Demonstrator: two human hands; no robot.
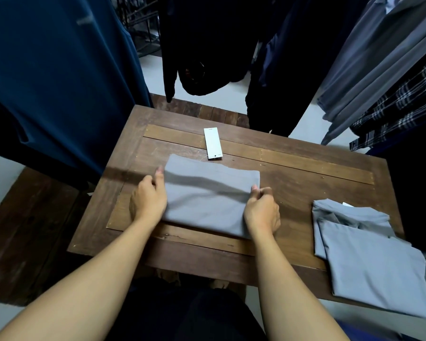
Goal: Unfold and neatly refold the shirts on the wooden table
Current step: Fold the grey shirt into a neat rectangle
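Folded shirt (207, 200) lies crosswise between us; left hand (148, 199) and right hand (262, 211) pinch its side edges, fingers curled.

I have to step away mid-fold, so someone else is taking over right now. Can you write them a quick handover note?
The left hand holds the left edge of the folded grey shirt, right hand pinches its right edge.
It lies mid wooden table, white hang tag just beyond it.
At the right edge two more grey shirts lie folded, overhanging.
Left: square this fold; whether those two are refolded yet is unclear.
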